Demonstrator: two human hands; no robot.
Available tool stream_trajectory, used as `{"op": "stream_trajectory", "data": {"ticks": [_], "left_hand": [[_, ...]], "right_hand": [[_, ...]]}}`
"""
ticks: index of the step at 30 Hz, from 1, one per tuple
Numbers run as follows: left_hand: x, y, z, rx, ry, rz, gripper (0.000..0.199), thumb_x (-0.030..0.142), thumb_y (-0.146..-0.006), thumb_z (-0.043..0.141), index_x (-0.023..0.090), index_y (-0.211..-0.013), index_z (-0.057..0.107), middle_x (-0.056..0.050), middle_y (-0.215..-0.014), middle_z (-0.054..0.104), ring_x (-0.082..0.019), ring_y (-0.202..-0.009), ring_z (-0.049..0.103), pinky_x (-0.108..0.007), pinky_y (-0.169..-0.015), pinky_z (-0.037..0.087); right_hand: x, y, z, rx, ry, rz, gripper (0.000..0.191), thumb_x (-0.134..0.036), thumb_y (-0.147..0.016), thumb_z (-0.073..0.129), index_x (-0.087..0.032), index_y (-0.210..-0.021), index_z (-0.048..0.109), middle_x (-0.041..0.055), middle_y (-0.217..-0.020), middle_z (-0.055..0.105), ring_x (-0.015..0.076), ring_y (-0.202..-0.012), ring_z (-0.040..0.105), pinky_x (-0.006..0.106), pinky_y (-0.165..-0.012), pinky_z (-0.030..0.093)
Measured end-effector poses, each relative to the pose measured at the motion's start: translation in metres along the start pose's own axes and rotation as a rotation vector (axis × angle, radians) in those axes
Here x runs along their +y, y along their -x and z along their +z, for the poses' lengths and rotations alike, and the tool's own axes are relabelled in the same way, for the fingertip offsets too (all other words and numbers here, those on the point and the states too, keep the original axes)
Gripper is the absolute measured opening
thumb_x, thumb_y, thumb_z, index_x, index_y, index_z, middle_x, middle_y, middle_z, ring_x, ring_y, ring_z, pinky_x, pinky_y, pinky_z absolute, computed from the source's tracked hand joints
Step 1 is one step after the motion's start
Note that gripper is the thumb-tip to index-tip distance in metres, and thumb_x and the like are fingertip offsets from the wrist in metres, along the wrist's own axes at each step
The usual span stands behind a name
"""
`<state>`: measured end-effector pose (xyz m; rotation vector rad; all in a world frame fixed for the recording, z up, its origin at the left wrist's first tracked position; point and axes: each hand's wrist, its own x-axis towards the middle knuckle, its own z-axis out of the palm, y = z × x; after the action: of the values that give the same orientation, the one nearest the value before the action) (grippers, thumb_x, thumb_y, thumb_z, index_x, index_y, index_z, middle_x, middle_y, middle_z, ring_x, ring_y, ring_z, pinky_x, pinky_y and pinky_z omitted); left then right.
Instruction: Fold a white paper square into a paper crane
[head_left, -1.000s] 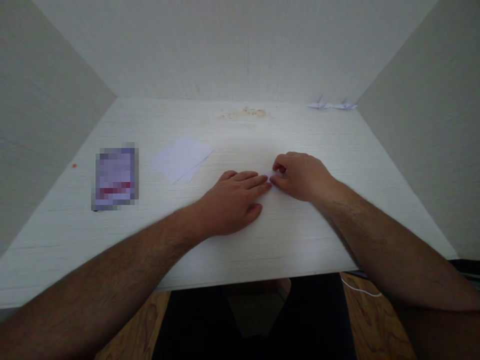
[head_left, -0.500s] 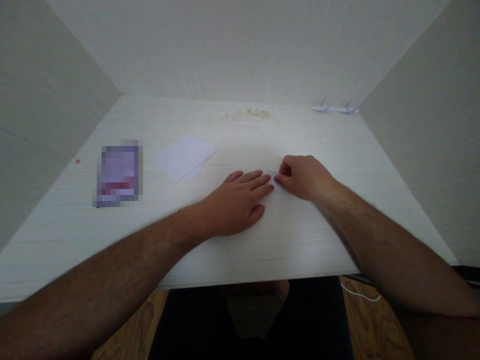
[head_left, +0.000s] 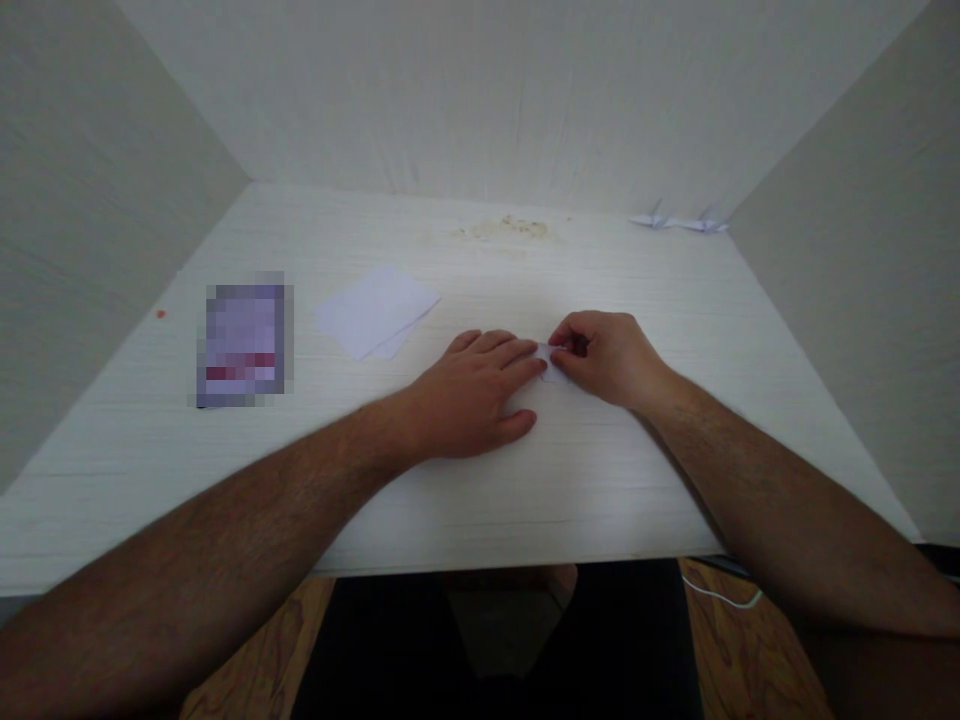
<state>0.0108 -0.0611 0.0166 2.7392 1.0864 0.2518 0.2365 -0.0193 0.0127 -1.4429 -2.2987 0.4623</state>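
Observation:
A small white piece of paper (head_left: 553, 374) lies on the white table between my two hands, partly covered by fingers. My left hand (head_left: 480, 395) rests flat, palm down, with its fingers spread and the fingertips on the paper's left part. At the paper's right side, my right hand (head_left: 604, 355) pinches its edge between thumb and index finger. Beyond my left hand, to the left, a few larger white sheets (head_left: 375, 308) overlap one another.
A blurred purple-and-white item with a red band (head_left: 241, 335) lies on the table (head_left: 420, 520) at the left. Folded white paper pieces (head_left: 679, 222) stand by the back right corner. Walls enclose the back and both sides. A white cable (head_left: 724, 598) hangs below the front edge.
The fingers of my right hand have shifted slightly on the small paper, and more of it shows between my hands. The whole view has moved a little.

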Motion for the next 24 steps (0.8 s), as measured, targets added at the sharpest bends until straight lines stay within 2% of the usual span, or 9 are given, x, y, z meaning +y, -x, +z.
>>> {"op": "stream_trajectory", "data": {"ticks": [6, 10, 13, 18, 24], "left_hand": [[0.002, -0.001, -0.002, 0.005, 0.003, -0.008, 0.056, 0.044, -0.093, 0.054, 0.021, -0.144, 0.051, -0.011, -0.152, 0.05, -0.033, -0.138, 0.043, -0.053, -0.118, 0.028], [0.003, -0.001, -0.002, 0.004, 0.01, -0.007, 0.057, 0.044, -0.093, 0.054, 0.02, -0.145, 0.051, -0.01, -0.151, 0.053, -0.033, -0.138, 0.044, -0.053, -0.118, 0.028], [0.003, 0.0, -0.002, 0.014, 0.007, -0.002, 0.055, 0.042, -0.093, 0.054, 0.02, -0.144, 0.052, -0.011, -0.152, 0.051, -0.033, -0.14, 0.042, -0.053, -0.119, 0.029], [0.001, -0.001, -0.001, -0.026, 0.019, 0.025, 0.055, 0.039, -0.095, 0.052, 0.018, -0.145, 0.05, -0.012, -0.164, 0.036, -0.032, -0.148, 0.035, -0.052, -0.121, 0.027], [0.0, -0.002, -0.001, -0.07, 0.032, 0.013, 0.057, 0.04, -0.096, 0.049, 0.016, -0.148, 0.048, -0.012, -0.159, 0.045, -0.028, -0.148, 0.038, -0.048, -0.122, 0.025]], "right_hand": [[-0.004, 0.002, -0.01, -0.039, 0.116, -0.148, 0.014, -0.026, -0.085, 0.06, -0.02, -0.088, 0.073, 0.0027, -0.083, 0.069, 0.0145, -0.073, 0.061, 0.027, -0.069, 0.043], [-0.004, 0.003, -0.016, -0.104, 0.066, -0.214, 0.015, -0.025, -0.084, 0.06, -0.018, -0.086, 0.074, 0.004, -0.083, 0.069, 0.0136, -0.07, 0.06, 0.026, -0.067, 0.043], [0.0, 0.002, -0.017, -0.125, -0.033, -0.212, 0.017, -0.025, -0.083, 0.061, -0.019, -0.087, 0.076, 0.0034, -0.082, 0.07, 0.0134, -0.069, 0.06, 0.027, -0.067, 0.044], [0.007, -0.001, -0.015, -0.124, -0.089, -0.188, 0.019, -0.025, -0.084, 0.059, -0.021, -0.089, 0.077, 0.0028, -0.084, 0.073, 0.0141, -0.073, 0.063, 0.028, -0.069, 0.046], [0.01, -0.002, -0.015, -0.134, -0.105, -0.217, 0.016, -0.024, -0.083, 0.061, -0.02, -0.084, 0.076, 0.0023, -0.081, 0.071, 0.0135, -0.071, 0.062, 0.027, -0.068, 0.046]]}}
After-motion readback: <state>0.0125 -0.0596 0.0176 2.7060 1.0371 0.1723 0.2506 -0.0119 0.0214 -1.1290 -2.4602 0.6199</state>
